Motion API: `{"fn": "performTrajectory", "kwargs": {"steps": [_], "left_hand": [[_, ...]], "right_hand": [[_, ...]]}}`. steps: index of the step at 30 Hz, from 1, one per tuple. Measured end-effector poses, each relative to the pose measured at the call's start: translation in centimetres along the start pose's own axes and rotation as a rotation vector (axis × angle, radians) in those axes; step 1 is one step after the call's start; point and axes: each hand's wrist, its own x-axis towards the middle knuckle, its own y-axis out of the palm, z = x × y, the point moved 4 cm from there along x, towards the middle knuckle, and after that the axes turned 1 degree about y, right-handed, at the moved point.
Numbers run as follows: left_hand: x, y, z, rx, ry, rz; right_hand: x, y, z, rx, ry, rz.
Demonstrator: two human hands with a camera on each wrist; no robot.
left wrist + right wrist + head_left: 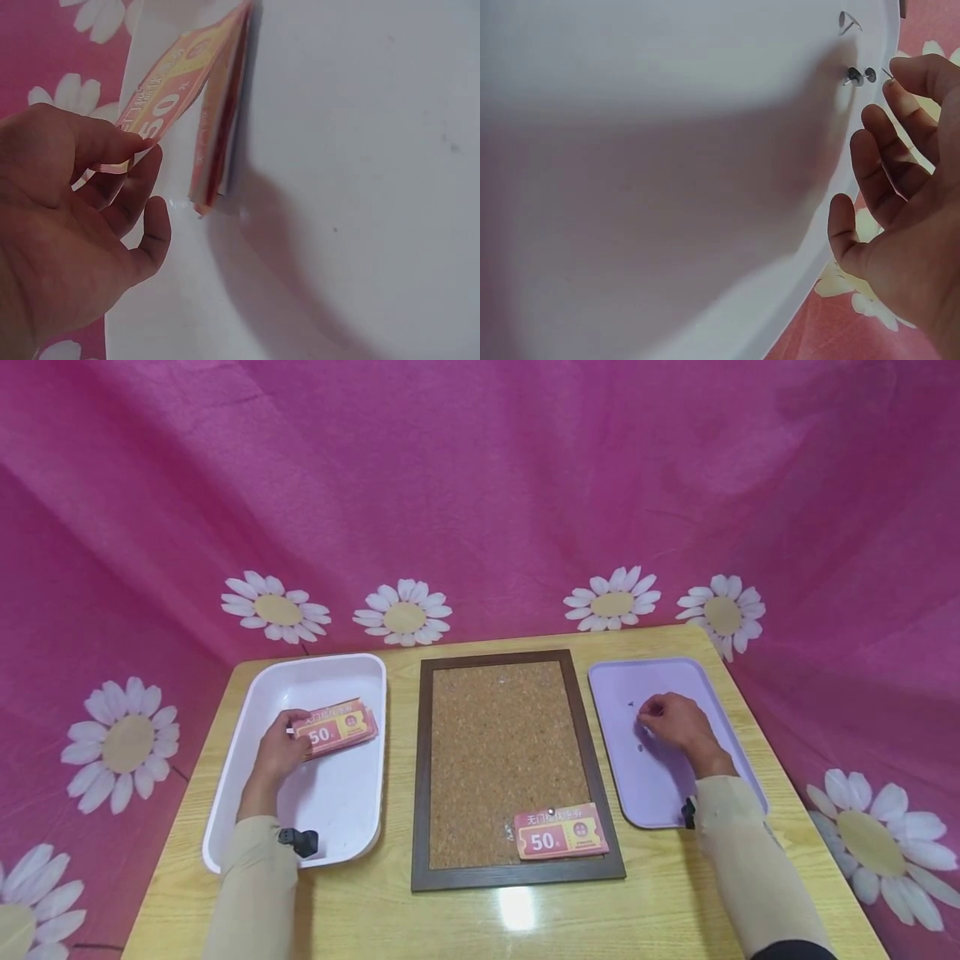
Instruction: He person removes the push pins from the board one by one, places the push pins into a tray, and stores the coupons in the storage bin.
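My left hand (pixel 279 750) pinches the top coupon (pixel 176 79), pink and yellow with a large 50, between thumb and finger. That coupon is lifted at its near end from a stack of coupons (pixel 217 127) lying in the white tub (pixel 330 818). On the right, my right hand (pixel 681 725) is over the purple tray (pixel 656 802), holding a thumbtack (pixel 887 73) by thumb and index fingertips; its thin point sticks out. Beside those fingertips, several silver thumbtacks (pixel 855 76) lie on the tray.
Between the tub and tray lies a brown-framed cork board (pixel 502 735). Coupons (pixel 562 839) sit at its lower right corner, with a tack (pixel 551 811) at their top edge. All rest on a wooden table (pixel 390 910) before a pink floral cloth (pixel 480 485).
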Motion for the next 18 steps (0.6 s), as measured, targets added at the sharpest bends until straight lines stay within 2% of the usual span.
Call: {"fn": "performTrajectory", "kwargs": {"steps": [8,18], "left_hand": [[0.0,0.5,1.0,0.042,-0.019,0.046],[0.0,0.7,1.1,0.142,-0.012,0.084]], "right_hand": [[-0.2,0.8,-0.6,0.038,0.091,0.078],[0.0,0.9,-0.6,0.019,0.086,0.086]]}}
